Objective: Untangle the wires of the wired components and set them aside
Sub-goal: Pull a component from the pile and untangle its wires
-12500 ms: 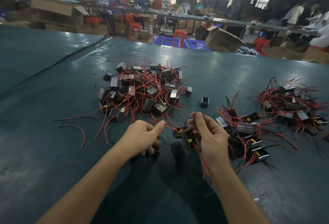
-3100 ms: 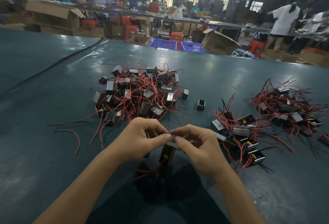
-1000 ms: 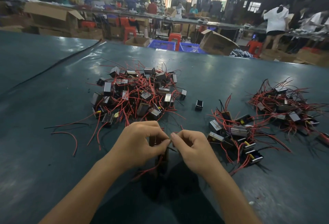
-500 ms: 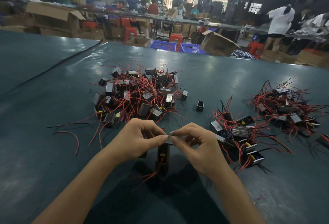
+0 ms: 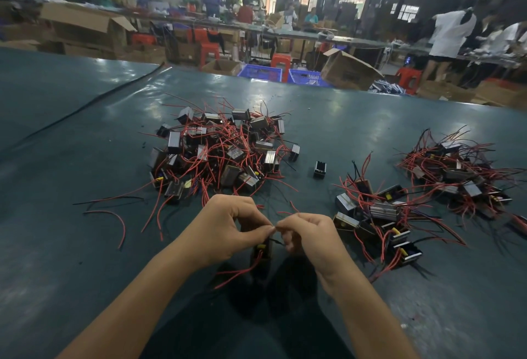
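Observation:
One small black wired component (image 5: pixel 261 253) with a yellow tab and red wires hangs between my hands above the dark green table (image 5: pixel 85 258). My left hand (image 5: pixel 228 230) and my right hand (image 5: pixel 306 237) meet fingertip to fingertip and pinch its thin wires. A big tangled heap of components with red wires (image 5: pixel 222 150) lies just beyond my hands. A smaller group of components (image 5: pixel 376 221) lies to the right, and another pile (image 5: pixel 456 176) sits at the far right.
A single black component (image 5: pixel 319 169) stands alone between the heaps. Loose red and black wires (image 5: pixel 114 216) lie at the left. A seam (image 5: pixel 85 107) crosses the table at the left. Cardboard boxes, blue crates and people fill the background.
My hands have stayed together pinching the wires; the hanging component has shifted slightly lower between them. The piles have not moved.

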### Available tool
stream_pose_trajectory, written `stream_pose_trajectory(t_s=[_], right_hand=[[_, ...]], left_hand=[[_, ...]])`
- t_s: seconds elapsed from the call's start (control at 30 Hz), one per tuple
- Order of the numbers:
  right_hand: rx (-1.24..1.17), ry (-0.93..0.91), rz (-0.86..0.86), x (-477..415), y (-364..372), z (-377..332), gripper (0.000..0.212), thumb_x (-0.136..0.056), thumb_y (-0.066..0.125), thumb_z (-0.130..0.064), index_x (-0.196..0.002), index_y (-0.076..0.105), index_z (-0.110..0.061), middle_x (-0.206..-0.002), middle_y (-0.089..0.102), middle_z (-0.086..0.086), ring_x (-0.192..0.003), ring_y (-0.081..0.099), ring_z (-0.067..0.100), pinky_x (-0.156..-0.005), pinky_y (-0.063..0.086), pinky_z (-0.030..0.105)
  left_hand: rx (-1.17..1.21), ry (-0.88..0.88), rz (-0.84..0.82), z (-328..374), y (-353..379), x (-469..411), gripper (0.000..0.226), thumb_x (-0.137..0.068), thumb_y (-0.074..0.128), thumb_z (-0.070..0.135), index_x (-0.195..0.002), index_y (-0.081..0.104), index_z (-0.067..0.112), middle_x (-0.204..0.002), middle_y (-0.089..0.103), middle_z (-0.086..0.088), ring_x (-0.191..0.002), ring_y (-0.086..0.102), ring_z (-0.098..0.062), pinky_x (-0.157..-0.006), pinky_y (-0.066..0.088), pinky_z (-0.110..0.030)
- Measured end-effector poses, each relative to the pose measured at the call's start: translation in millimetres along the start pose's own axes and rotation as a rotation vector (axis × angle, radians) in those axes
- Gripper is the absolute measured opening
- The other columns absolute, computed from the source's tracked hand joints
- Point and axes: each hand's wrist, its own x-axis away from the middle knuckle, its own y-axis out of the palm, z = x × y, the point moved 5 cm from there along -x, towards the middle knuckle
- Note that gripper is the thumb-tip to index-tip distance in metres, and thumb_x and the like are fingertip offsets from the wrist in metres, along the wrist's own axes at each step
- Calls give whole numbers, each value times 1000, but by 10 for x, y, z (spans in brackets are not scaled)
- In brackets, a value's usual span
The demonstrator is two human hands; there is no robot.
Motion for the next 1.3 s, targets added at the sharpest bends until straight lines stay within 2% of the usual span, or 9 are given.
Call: stream_pose_trajectory(t_s=[0.13,0.3,0.4,0.5,0.73,0.97,1.1,1.23,1.3], right_hand=[[-28,43,7,6,8,35,32,-86,59,-1,-55,57,-8,-49,51,2,-42,43,10,-44,39,16],[150,-303,1,44,-15,-111,19,-85,69,-2,-84,70,-21,-71,69,-6,-61,61,5,-59,50,18],[256,-473,-49,91,-4,-167,24,-87,68,-2,-86,72,-26,-66,65,-12,-54,52,2,-52,42,17],[281,-555,-84,110,-13,-196,22,-87,68,1,-88,75,-21,-81,67,-5,-62,57,8,-58,45,21],[317,-533,-150,106,-31,-202,13,-87,68,-2,-88,76,-13,-79,66,-5,-66,59,8,-61,45,19],[402,-413,-125,74,-48,-123,5,-89,69,-24,-91,70,-20,-70,64,2,-59,55,12,-54,47,24],[407,-417,-122,76,-54,-130,4,-90,68,-24,-92,69,-20,-70,64,6,-57,54,14,-53,45,27],[384,-455,-123,78,-45,-139,4,-89,69,-19,-92,68,-22,-64,60,-12,-53,50,4,-50,42,18],[393,-448,-121,75,-46,-130,4,-90,68,-21,-91,68,-24,-65,60,-7,-54,50,6,-50,42,19]], left_hand=[[-10,9,-2,-2,17,4,7,-79,79,11,-79,79,18,-70,67,9,-65,62,-11,-62,49,-22],[42,-29,22,-23,-28,1,5,-80,78,11,-79,78,16,-70,68,5,-66,63,-13,-64,51,-25],[83,-83,34,-46,-49,-5,5,-79,79,8,-77,78,13,-68,69,2,-65,63,-12,-63,50,-23],[159,-145,14,-77,-58,-3,6,-79,78,6,-77,78,12,-64,68,5,-61,60,-7,-60,45,-19],[270,-181,-24,-89,-26,4,13,-74,74,28,-77,77,15,-63,67,6,-59,59,-2,-58,44,-15],[246,-141,-13,-118,-33,11,3,-79,76,19,-78,77,22,-70,71,4,-66,64,-5,-62,48,-16],[268,-135,-9,-129,-33,5,4,-78,77,24,-79,78,20,-70,71,2,-66,64,-7,-62,49,-19],[279,-139,-4,-139,-33,6,11,-77,76,28,-82,78,19,-71,71,-1,-66,64,-10,-62,49,-21],[275,-138,-5,-140,-36,4,10,-77,75,28,-82,78,20,-72,71,-2,-66,64,-11,-63,50,-22]])
